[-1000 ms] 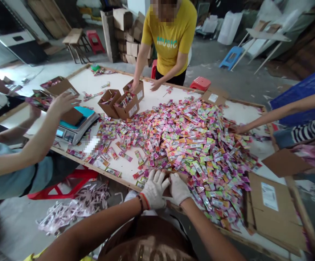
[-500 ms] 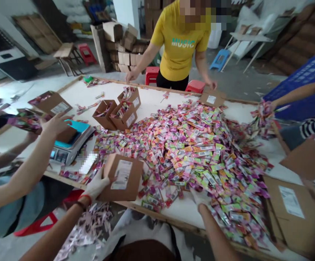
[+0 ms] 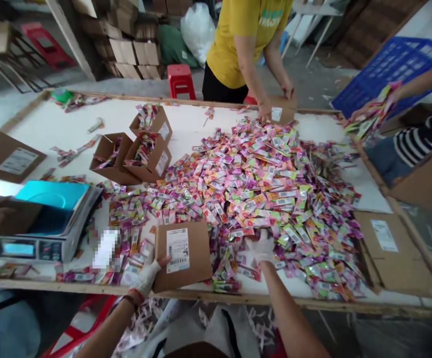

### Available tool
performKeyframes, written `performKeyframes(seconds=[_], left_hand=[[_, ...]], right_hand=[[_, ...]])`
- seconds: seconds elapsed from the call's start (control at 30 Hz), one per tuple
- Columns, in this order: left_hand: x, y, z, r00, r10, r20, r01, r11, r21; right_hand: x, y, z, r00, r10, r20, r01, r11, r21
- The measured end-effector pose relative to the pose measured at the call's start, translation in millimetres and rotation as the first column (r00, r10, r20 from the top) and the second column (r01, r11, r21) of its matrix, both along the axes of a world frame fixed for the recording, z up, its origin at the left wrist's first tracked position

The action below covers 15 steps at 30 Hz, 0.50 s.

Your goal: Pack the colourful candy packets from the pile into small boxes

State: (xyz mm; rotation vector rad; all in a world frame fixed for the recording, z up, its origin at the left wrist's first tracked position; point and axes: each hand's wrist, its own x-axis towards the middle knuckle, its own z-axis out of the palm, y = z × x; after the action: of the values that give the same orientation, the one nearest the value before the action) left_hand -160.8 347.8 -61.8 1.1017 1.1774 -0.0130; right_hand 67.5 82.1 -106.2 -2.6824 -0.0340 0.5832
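My left hand (image 3: pixel 145 278), in a whitish glove, grips the left side of a cardboard box (image 3: pixel 197 253) with a printed white label. This box rests at the near edge of the table, its label turned towards me. To the right of it, my gloved right hand (image 3: pixel 261 247) reaches into the near side of a large heap of small colourful packets (image 3: pixel 253 184). Its thumb and fingers look spread, touching the packets, with the fingertips partly hidden among them.
A digital scale (image 3: pixel 48 248) with a blue top stands left, beside a co-worker's hand. Three packet-filled cartons (image 3: pixel 147 166) stand behind. Flattened cardboard (image 3: pixel 406 258) lies right. Across the table, a person in yellow (image 3: pixel 234 49) handles a carton (image 3: pixel 285 109). A blue crate (image 3: pixel 395 74) stands beyond.
My view has shifted. My right hand has moved forward into the packets; my left still holds the box. The person in yellow now has both hands at a carton. The right co-worker has lifted packets.
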Motion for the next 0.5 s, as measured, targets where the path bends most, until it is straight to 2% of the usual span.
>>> performKeyframes(seconds=[0.07, 0.13, 0.2, 0.27, 0.33, 0.4, 0.47, 0.5], left_hand=[[1, 1, -2.2, 1.0, 0.017, -0.013, -0.017, 1.0, 0.0], [1, -1, -3.6, 0.999, 0.035, 0.017, -0.035, 0.999, 0.009], [-3, -3, -2.9, 0.997, 0.059, 0.041, -0.06, 0.998, 0.017], [-12, -2, -1.1, 0.996, 0.086, 0.037, -0.087, 0.996, 0.029], [-22, 0, -0.2, 0.994, 0.105, 0.027, -0.107, 0.993, 0.045], [-30, 2, -1.2, 0.994, 0.104, 0.03, -0.106, 0.993, 0.058], [-31, 3, -3.8, 0.994, 0.109, 0.029, -0.11, 0.991, 0.076], [-30, 3, -5.0, 0.993, 0.114, 0.025, -0.115, 0.99, 0.082]], right_hand=[[-9, 22, -3.3, 0.997, 0.053, -0.064, -0.053, 0.999, 0.004], [-29, 49, 1.5, 0.969, 0.216, -0.121, -0.202, 0.972, 0.119], [-43, 71, 13.9, 0.91, 0.387, -0.146, -0.344, 0.904, 0.254], [-36, 84, 26.0, 0.874, 0.474, -0.105, -0.419, 0.847, 0.327], [-11, 93, 29.4, 0.903, 0.427, -0.037, -0.4, 0.87, 0.288], [16, 104, 21.4, 0.944, 0.331, -0.009, -0.323, 0.927, 0.19], [24, 119, 8.2, 0.954, 0.298, -0.039, -0.292, 0.949, 0.122], [19, 126, 2.9, 0.946, 0.318, -0.068, -0.309, 0.944, 0.118]])
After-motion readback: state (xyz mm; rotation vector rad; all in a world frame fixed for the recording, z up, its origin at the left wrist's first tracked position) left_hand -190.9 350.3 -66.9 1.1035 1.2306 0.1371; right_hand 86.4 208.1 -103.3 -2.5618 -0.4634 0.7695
